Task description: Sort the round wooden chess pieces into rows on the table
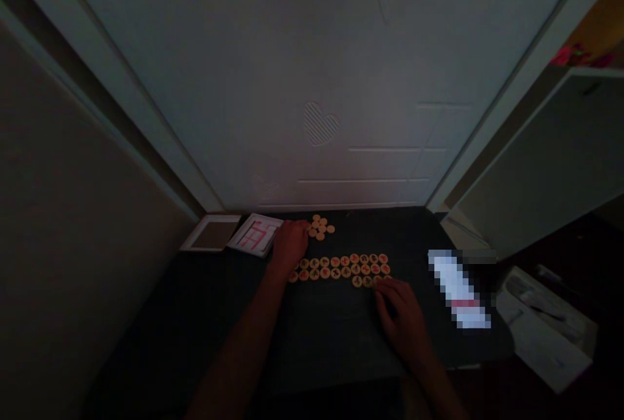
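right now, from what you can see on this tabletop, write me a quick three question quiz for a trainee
1. Which hand is at the shortest row of xiangqi pieces?
2. True or false: the loose cluster of plain-faced pieces lies beyond the two longer rows, as the person sees it.
3. The markings on those two longer rows are: A) all red; B) all dark; C) some red, some dark.

Key: 1. The right hand. 2. True. 3. C.

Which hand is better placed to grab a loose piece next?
Probably the left hand: it is at the edge of the loose pieces, while the right hand is at the nearest row.
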`<control>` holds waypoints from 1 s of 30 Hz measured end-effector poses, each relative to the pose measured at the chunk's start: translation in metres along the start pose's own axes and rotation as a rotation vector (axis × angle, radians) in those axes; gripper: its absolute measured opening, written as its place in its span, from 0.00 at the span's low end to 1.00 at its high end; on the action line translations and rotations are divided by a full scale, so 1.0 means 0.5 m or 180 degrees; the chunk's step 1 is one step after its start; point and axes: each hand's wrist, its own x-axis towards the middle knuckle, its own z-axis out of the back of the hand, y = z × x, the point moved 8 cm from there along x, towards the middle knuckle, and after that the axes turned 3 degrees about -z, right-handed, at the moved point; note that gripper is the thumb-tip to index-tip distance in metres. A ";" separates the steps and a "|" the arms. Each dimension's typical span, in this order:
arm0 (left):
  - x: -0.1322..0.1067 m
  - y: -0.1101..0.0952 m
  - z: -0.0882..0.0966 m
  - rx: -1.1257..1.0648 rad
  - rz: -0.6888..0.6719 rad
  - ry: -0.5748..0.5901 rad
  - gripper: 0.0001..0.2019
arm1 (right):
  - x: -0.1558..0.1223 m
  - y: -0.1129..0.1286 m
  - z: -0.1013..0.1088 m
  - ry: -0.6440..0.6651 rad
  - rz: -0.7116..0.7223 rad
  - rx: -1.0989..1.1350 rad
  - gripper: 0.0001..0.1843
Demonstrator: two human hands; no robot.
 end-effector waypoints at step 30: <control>-0.255 -0.131 0.057 -0.2022 -0.0881 -0.0114 0.09 | -0.004 0.039 -0.016 0.0076 -0.0052 0.0238 0.13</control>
